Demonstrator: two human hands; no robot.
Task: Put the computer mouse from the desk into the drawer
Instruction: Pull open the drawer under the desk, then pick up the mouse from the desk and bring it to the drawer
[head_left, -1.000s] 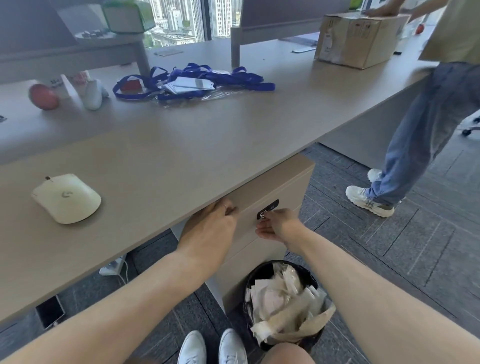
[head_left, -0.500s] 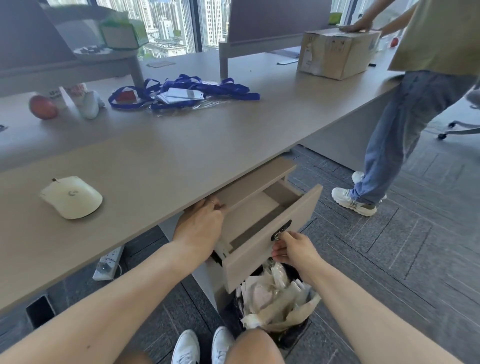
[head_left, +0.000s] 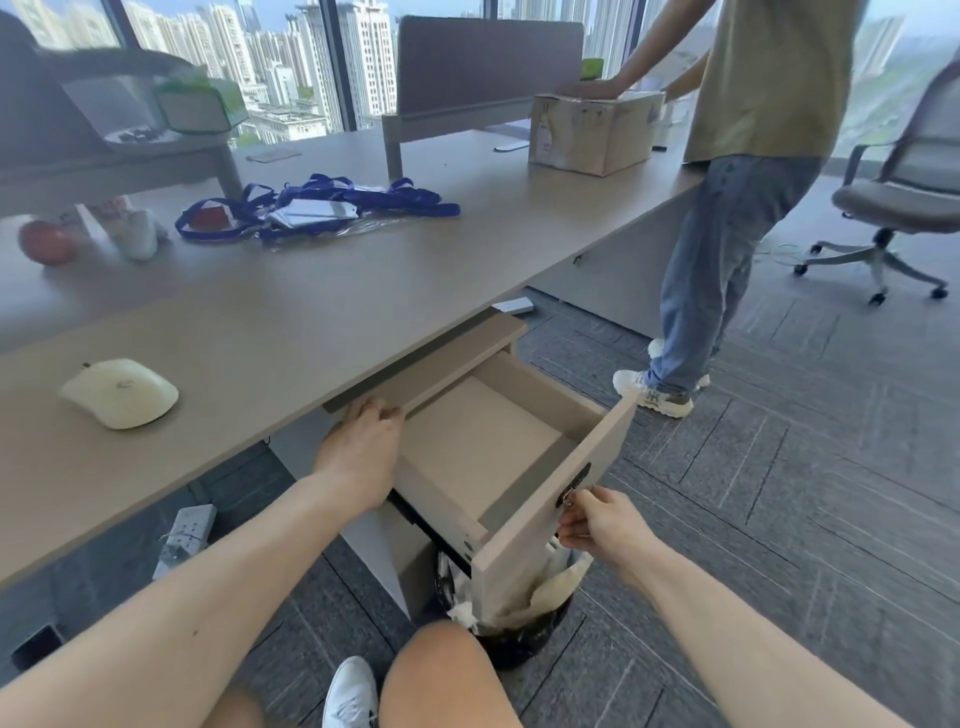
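A cream computer mouse (head_left: 120, 393) lies on the desk (head_left: 291, 317) at the left, well apart from both hands. Under the desk edge the top drawer (head_left: 550, 512) of a beige cabinet stands pulled far out, its inside bare. My right hand (head_left: 597, 525) pinches the small key in the lock on the drawer front. My left hand (head_left: 361, 449) rests against the cabinet's top edge beside the drawer, fingers curled over it.
A black waste bin (head_left: 519, 618) stuffed with paper stands under the drawer front. Blue lanyards (head_left: 322, 208), a red apple (head_left: 45, 242) and a cardboard box (head_left: 592, 130) lie further back. Another person (head_left: 727, 208) stands at the desk's right end; an office chair (head_left: 893, 208) is beyond.
The drawer went from closed to pulled far out, my right hand drawing it toward me by the key. My left hand stayed at the cabinet top.
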